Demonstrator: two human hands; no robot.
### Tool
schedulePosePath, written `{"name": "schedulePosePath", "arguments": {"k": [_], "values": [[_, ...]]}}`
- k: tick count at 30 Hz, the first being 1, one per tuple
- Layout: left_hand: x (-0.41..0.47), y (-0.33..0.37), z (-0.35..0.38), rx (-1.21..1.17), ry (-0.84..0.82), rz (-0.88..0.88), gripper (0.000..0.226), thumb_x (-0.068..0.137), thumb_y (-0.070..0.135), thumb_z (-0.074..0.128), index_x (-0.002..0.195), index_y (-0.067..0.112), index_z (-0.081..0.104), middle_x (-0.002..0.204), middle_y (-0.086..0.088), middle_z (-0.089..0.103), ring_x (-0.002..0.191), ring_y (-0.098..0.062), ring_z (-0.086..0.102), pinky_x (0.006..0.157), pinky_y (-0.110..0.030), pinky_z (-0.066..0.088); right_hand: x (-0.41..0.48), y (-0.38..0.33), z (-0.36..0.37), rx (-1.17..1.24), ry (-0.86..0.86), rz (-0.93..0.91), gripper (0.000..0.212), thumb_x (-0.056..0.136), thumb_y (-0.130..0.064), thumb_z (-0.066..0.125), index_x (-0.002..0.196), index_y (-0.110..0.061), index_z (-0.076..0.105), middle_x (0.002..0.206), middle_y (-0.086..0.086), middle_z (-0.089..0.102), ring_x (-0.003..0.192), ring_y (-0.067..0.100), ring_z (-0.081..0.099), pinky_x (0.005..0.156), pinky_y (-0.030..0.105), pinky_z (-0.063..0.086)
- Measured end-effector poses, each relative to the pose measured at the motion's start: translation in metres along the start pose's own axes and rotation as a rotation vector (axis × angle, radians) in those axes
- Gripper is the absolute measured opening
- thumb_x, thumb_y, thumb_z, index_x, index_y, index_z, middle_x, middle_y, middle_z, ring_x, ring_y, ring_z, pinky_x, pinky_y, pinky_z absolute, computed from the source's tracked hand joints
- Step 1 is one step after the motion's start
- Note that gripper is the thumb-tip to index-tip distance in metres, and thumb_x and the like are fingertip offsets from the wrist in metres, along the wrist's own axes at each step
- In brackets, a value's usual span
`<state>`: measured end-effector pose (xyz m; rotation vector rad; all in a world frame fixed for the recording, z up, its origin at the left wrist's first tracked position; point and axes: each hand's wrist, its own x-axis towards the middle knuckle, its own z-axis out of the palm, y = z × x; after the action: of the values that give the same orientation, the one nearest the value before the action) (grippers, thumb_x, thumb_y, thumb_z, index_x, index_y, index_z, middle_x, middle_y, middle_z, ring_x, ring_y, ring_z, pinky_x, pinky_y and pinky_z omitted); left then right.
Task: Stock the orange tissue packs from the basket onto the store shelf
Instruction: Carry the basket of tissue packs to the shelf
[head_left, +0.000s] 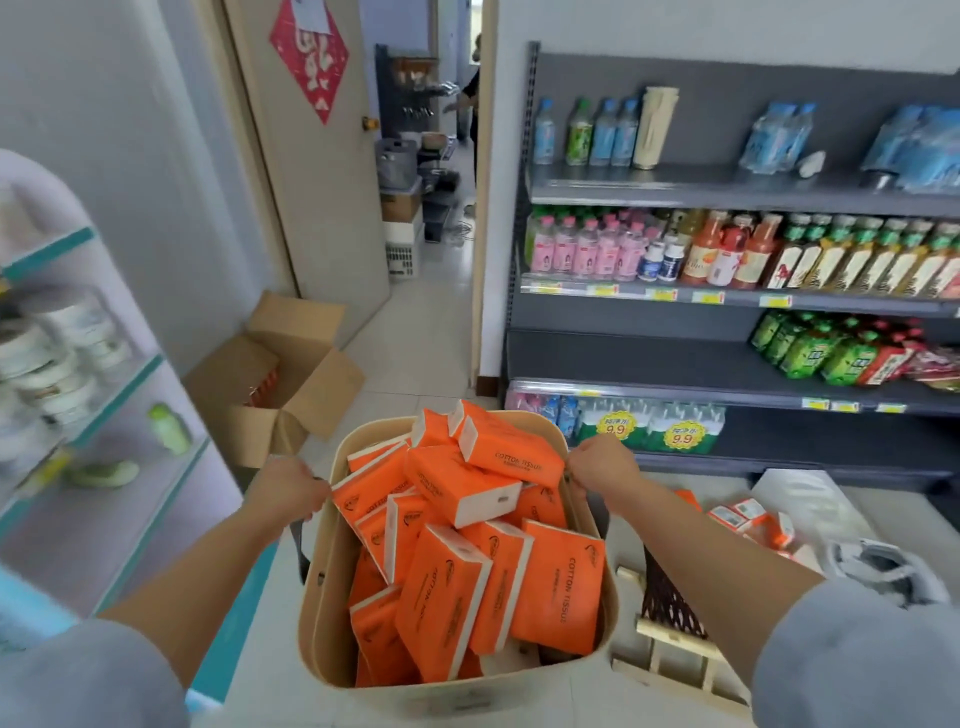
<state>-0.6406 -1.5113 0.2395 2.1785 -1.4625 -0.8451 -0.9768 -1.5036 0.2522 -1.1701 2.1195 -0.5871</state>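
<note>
Soft, light packs, but heaped this high the load is judged bulky, best carried by both side handles and kept level. That is how it is taken: the left hand (288, 491) is curled tight round the handle at the left rim and the right hand (602, 465) is fisted likewise at the right rim. Between them the basket (327, 597) is crammed with orange tissue packs (511, 452), the top ones piled above the rim and liable to slide if tipped. Ahead right, the store shelf (623, 358) is seen, one tier partly bare. An open cardboard box (291, 384) lies left on the floor.
</note>
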Motion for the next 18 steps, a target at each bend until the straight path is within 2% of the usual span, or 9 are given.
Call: {"name": "schedulePosePath", "arguments": {"k": [3,9,11,14,18], "values": [[0.036,0.036,0.022,-0.013,-0.022,-0.004,0.015,0.082,0.010,0.063,0.074,-0.003,0.066,0.064,-0.013,0.064,0.055,-0.019,0.056,0.051,-0.023,0.040,0.047,0.000,-0.014,0.003,0.006,0.028,0.020,0.084,-0.002,0.050,0.067,-0.007,0.059,0.058,0.005,0.058,0.053,0.018,0.054,0.053,0.025,0.045],[0.119,0.105,0.064,-0.011,-0.061,0.008,0.020,0.079,0.009,0.063,0.061,0.000,0.063,0.060,-0.015,0.066,0.056,-0.024,0.060,0.059,-0.028,0.047,0.143,-0.005,-0.038,0.022,-0.003,0.069,0.024,0.081,0.002,0.047,0.060,-0.007,0.054,0.051,0.004,0.054,0.046,0.016,0.049,0.054,0.025,0.044],[0.149,0.127,0.079,-0.028,-0.090,0.002,0.023,0.078,0.007,0.063,0.056,0.000,0.061,0.055,-0.014,0.062,0.052,-0.023,0.057,0.057,-0.026,0.045,0.177,-0.008,-0.045,0.030,-0.006,0.082,0.021,0.080,0.002,0.048,0.062,-0.006,0.055,0.050,0.005,0.055,0.047,0.017,0.050,0.056,0.024,0.046],[0.195,0.159,0.100,-0.019,-0.136,-0.015,0.026,0.076,0.005,0.062,0.050,0.001,0.058,0.047,-0.011,0.057,0.046,-0.022,0.052,0.054,-0.025,0.042,0.225,-0.013,-0.056,0.019,-0.009,0.104,0.020,0.082,0.002,0.048,0.065,-0.006,0.055,0.051,0.004,0.053,0.046,0.015,0.048,0.050,0.021,0.042],[0.238,0.199,0.126,-0.035,-0.151,-0.024,0.021,0.076,0.005,0.063,0.056,0.000,0.058,0.053,-0.014,0.059,0.052,-0.025,0.054,0.059,-0.029,0.045,0.284,-0.016,-0.069,-0.035,-0.025,0.122,0.020,0.077,0.003,0.046,0.060,-0.007,0.054,0.049,0.004,0.053,0.051,0.019,0.051,0.056,0.023,0.044]]}}
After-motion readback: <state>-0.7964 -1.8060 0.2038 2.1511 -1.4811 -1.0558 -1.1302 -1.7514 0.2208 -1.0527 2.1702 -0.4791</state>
